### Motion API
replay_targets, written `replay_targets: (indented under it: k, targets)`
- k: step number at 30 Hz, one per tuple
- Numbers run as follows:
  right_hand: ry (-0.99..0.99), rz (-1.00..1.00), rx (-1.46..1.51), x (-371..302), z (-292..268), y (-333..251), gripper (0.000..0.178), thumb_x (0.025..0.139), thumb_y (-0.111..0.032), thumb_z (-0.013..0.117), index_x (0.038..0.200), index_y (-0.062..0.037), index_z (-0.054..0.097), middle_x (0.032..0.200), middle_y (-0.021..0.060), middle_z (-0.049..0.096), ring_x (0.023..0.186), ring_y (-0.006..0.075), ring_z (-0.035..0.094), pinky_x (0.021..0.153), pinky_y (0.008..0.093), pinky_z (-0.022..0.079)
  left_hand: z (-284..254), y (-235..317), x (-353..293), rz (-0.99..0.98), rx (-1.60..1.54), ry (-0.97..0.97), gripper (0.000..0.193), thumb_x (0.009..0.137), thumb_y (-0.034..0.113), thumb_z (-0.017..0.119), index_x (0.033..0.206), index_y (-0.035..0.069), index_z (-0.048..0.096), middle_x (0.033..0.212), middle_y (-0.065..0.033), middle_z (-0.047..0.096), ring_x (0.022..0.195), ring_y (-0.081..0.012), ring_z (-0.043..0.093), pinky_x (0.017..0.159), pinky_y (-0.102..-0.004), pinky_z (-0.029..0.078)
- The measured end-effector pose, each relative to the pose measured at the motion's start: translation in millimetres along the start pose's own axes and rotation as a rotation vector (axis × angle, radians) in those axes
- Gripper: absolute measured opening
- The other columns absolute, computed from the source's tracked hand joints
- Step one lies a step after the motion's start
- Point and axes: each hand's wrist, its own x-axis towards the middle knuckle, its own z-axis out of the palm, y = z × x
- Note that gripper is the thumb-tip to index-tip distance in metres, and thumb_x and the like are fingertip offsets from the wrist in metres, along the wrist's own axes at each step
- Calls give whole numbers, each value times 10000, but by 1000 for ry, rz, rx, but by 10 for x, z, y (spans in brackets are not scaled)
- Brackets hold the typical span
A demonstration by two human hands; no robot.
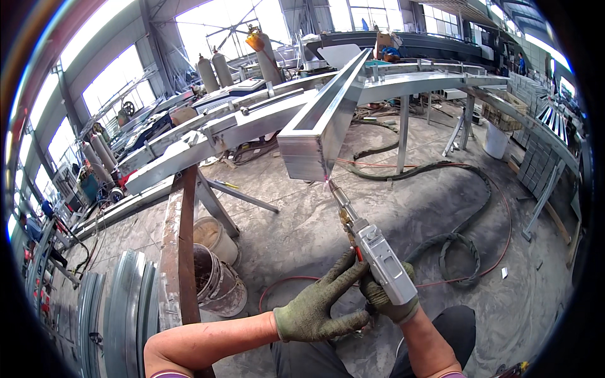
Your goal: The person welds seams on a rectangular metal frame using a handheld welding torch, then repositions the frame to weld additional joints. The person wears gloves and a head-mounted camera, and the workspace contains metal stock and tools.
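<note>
- Head view shows a workshop, with a handheld welding gun held in both gloved hands just below picture centre.
- Right hand has its fingers wrapped tight around the grey gun body from beneath, near its rear end.
- Left hand lies alongside, fingers partly spread, fingertips touching the gun near a red trigger; it steadies rather than grips.
- Gun's brass nozzle points toward 11 o'clock, and a small pink-white glow sits where its tip meets the lower corner of a rectangular steel tube.
- That tube rests on a long steel frame and runs away toward 1 o'clock, its open end facing the camera.
- Judging by the glow, welding is under way at that bottom corner; no finished bead is plain to see, so how much of the seam is done cannot be told.
- A black hose loops over the concrete floor at 3 o'clock; two paint-stained buckets stand at 8 o'clock beside a rusty stand.
</note>
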Motion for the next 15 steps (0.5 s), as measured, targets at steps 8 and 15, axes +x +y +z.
replay_targets:
  k: [8,15]
  targets:
    - [14,-91,-63,35,16,26,153,893,-58,804,1042,-32,776,885,147,726,749,327,739,692,422,593,5,-22,5,7,-22,9,1091,1001,410,856,1809,63,209,1874,-284,107,1753,-400,69,1390,-509,227]
    - [13,-157,-118,44,0,39,149,893,-59,802,1036,-28,776,877,136,728,746,315,740,690,420,594,-4,-17,9,-3,-2,-5,1087,1005,414,853,1810,69,208,1873,-288,98,1751,-408,80,1387,-513,241]
